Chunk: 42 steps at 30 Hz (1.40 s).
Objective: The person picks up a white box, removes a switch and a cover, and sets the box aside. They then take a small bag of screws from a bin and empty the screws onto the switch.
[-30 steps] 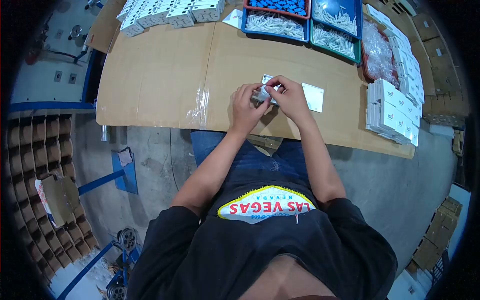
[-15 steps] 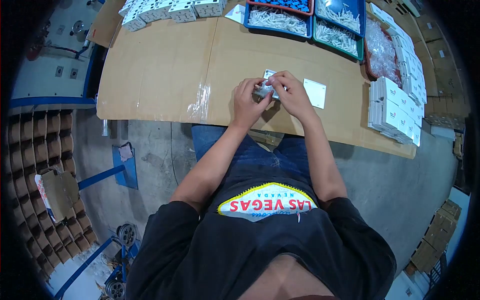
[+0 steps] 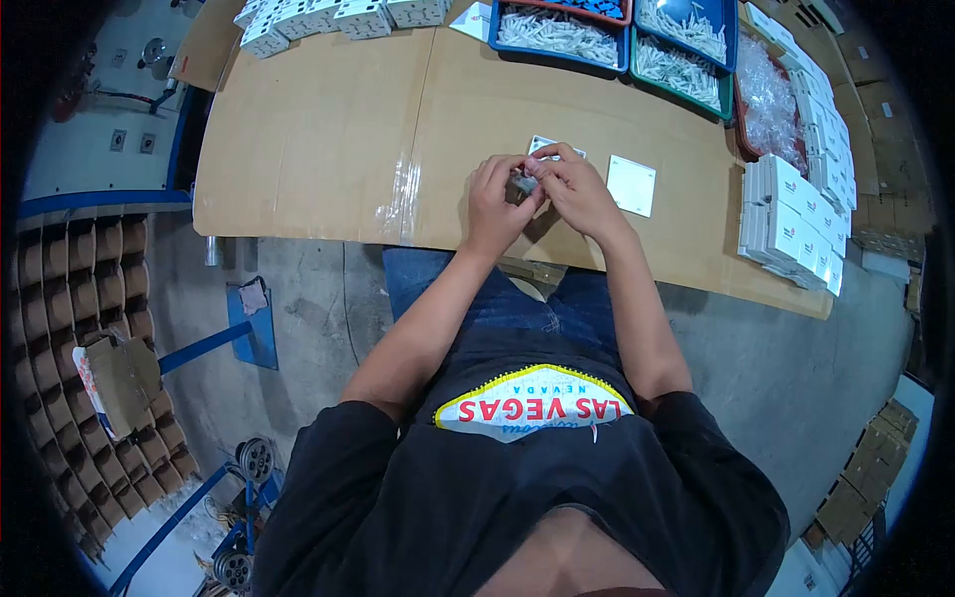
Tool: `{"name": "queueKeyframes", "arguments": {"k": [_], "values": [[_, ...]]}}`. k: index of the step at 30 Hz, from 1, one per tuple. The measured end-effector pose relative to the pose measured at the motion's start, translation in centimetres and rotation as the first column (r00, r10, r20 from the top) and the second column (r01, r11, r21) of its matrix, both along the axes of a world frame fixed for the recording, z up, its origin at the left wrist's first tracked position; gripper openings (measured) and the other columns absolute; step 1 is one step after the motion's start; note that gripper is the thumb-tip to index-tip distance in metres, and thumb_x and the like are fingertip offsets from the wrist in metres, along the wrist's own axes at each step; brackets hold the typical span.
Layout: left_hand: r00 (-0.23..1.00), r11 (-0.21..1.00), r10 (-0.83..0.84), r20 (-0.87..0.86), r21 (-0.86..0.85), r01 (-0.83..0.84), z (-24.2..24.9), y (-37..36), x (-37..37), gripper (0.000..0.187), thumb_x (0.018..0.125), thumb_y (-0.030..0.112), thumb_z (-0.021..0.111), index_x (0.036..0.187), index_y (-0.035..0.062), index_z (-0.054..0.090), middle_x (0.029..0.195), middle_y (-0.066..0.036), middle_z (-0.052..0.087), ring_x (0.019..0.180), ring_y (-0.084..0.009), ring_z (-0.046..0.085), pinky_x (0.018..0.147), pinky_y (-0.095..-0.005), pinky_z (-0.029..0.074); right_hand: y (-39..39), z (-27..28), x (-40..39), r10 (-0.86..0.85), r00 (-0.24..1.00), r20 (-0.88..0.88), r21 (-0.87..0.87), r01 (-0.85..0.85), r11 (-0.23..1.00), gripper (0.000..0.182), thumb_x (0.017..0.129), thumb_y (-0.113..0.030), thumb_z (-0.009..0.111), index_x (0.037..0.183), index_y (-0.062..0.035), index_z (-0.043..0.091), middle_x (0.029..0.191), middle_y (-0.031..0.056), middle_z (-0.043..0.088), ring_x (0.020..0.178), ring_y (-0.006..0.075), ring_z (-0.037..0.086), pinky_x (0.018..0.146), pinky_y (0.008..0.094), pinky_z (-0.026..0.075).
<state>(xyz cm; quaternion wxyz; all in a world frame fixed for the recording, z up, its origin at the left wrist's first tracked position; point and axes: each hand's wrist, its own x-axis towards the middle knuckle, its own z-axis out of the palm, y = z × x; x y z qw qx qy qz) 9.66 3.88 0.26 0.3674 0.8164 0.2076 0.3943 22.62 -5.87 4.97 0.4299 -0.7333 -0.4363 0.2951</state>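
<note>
My left hand point(image 3: 494, 204) and my right hand point(image 3: 582, 196) meet over the cardboard-covered table, fingers closed together. Between them is a small, shiny, see-through piece that looks like a plastic bag point(image 3: 520, 186); its contents are too small to make out. Just behind my fingers lies a white square box point(image 3: 543, 145), mostly covered by my hands. A flat white plate point(image 3: 632, 186) rests on the cardboard to the right of my right hand.
Blue tray point(image 3: 557, 42) and green tray point(image 3: 679, 75) hold white plastic pieces at the back. A reddish tray point(image 3: 769, 95) contains clear plastic. White boxes point(image 3: 791, 224) are stacked at the right edge, and more white boxes point(image 3: 363, 20) stand at the back left.
My fingers have shifted slightly around the see-through piece, which now sits nearer my left fingers. Less of the white box shows in front of my hands. The whole view has tilted slightly.
</note>
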Motion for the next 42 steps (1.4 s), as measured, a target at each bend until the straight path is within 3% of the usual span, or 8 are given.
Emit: {"name": "queueKeyframes", "arguments": {"k": [15,18,25,29,31,33,37,42], "values": [[1.0,1.0,-0.001,-0.019,-0.002,0.001,0.7,-0.2,-0.1,0.041,0.074,0.014,0.085,0.111,0.0093,0.066,0.105,-0.007,0.067,0.096,-0.0288,0.065,0.084,-0.0406,0.046,0.2,-0.2,-0.3,0.067,0.992,0.11,0.027,-0.071,0.997,0.038,0.108,-0.028,0.054,0.106,0.0043,0.074,0.122,0.0114,0.063,0.093,0.0239,0.067,0.082,0.0332,0.054],[1.0,1.0,0.002,-0.024,0.009,-0.002,0.4,-0.1,-0.1,0.042,0.074,0.015,0.085,0.111,0.0093,0.066,0.105,-0.007,0.067,0.096,-0.0287,0.065,0.083,-0.0406,0.046,0.4,0.2,-0.5,0.042,0.995,-0.089,-0.033,-0.045,0.998,0.033,0.107,-0.023,0.054,0.111,0.004,0.073,0.124,0.0112,0.063,0.096,0.0225,0.068,0.084,0.0328,0.054],[1.0,0.999,-0.031,-0.001,-0.015,0.031,0.5,0.0,-0.1,0.042,0.074,0.012,0.084,0.113,0.0083,0.067,0.105,-0.01,0.067,0.094,-0.0303,0.065,0.083,-0.041,0.047,0.2,-0.4,0.0,0.08,0.997,-0.019,-0.004,-0.08,0.997,0.031,0.106,-0.021,0.056,0.113,0.0051,0.072,0.123,0.0114,0.064,0.098,0.0213,0.068,0.086,0.0328,0.054],[0.997,0.995,-0.043,0.056,-0.087,0.048,0.3,-0.2,0.3,0.039,0.077,0.011,0.083,0.113,0.0066,0.067,0.103,-0.01,0.067,0.092,-0.0285,0.065,0.082,-0.0392,0.048,-0.3,0.5,1.0,-0.054,0.989,0.138,0.222,0.022,0.975,0.029,0.105,-0.021,0.059,0.11,0.004,0.072,0.111,0.0108,0.068,0.094,0.0185,0.068,0.081,0.0301,0.054],[1.0,0.989,0.009,0.0,-0.151,-0.009,0.7,-0.4,0.1,0.036,0.079,0.011,0.082,0.112,0.0042,0.067,0.102,-0.01,0.067,0.091,-0.0266,0.065,0.082,-0.0382,0.049,-0.6,2.2,2.4,-0.138,0.99,-0.04,0.2,0.143,0.969,0.026,0.105,-0.021,0.06,0.11,0.002,0.073,0.108,0.0089,0.069,0.092,0.0153,0.067,0.077,0.0278,0.053],[1.0,0.987,0.002,-0.006,-0.159,-0.003,0.9,-0.4,0.0,0.035,0.081,0.011,0.081,0.112,0.003,0.067,0.102,-0.01,0.066,0.091,-0.026,0.065,0.083,-0.0379,0.049,-0.8,1.5,5.0,-0.227,0.973,-0.048,0.239,0.231,0.943,0.025,0.104,-0.021,0.062,0.11,0.0008,0.073,0.101,0.0066,0.072,0.086,0.0129,0.065,0.075,0.0269,0.052],[1.0,0.968,0.029,-0.001,-0.249,-0.028,0.8,-0.5,0.1,0.034,0.084,0.009,0.08,0.113,0.0006,0.066,0.103,-0.011,0.066,0.092,-0.0254,0.064,0.083,-0.0366,0.051,-2.2,-1.3,13.2,-0.532,0.842,0.093,0.205,0.507,0.837,0.024,0.097,-0.021,0.068,0.11,-0.0013,0.073,0.098,0.0132,0.077,0.082,0.0204,0.072,0.076,0.033,0.056],[0.998,0.961,0.056,-0.014,-0.27,-0.058,0.5,-0.3,0.1,0.033,0.086,0.009,0.079,0.115,0.0005,0.066,0.103,-0.01,0.065,0.093,-0.0235,0.064,0.083,-0.0345,0.052,-4.8,-1.9,22.8,-0.656,0.635,0.408,0.25,0.614,0.749,0.02,0.094,-0.014,0.065,0.11,-0.0048,0.074,0.103,0.0181,0.076,0.089,0.0324,0.074,0.081,0.0403,0.058]]}}
